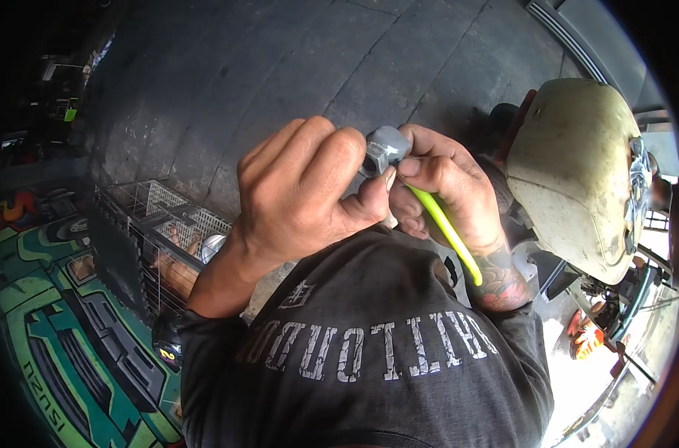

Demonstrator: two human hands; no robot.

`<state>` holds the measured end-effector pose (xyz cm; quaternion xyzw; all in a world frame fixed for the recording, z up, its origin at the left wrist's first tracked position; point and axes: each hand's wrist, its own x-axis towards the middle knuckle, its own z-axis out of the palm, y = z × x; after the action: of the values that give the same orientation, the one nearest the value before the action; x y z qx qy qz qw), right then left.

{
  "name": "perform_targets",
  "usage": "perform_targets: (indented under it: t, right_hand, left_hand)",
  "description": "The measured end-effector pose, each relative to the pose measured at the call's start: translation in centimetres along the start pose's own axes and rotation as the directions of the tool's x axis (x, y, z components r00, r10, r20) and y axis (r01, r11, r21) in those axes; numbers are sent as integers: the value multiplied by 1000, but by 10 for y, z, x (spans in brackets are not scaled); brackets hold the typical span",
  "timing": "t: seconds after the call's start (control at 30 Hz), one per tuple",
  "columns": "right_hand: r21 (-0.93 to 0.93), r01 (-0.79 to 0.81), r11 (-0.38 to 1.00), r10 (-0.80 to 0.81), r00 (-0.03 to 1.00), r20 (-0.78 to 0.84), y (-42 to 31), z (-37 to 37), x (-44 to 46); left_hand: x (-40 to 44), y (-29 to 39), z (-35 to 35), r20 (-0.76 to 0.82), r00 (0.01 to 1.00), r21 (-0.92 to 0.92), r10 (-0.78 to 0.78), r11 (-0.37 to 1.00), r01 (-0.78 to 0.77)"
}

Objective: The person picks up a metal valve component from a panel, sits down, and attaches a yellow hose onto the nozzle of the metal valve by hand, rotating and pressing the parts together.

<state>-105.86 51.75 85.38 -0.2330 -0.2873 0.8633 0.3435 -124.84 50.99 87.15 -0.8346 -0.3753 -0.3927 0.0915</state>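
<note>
In front of my chest, my left hand (302, 175) and my right hand (455, 187) meet at a small dark grey piece (388, 140). It has a rounded end and a squared, nut-like end with a light patch on top. The curled fingers and thumb of my left hand close at its squared end. My right thumb and index finger pinch the rounded side. From under my right thumb a bright yellow-green strip (447, 230), like a tube or cord, runs down past the wrist. Its upper end is hidden, so I cannot tell whether it joins the grey piece.
A wire cage (176, 215) stands at the left, beside a green panel (78, 351) picturing an ISUZU truck. To the right is a large worn beige shell (567, 183), with an orange item (587, 342) below it. Dark floor (265, 82) spreads beyond my hands.
</note>
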Motion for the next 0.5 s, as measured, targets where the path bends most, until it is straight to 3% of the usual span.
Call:
perform_targets:
  t: [0.5]
  right_hand:
    - [25,89,996,-89,996,-2,1,1,-7]
  left_hand:
    - [3,4,4,-42,999,13,22,1000,-21]
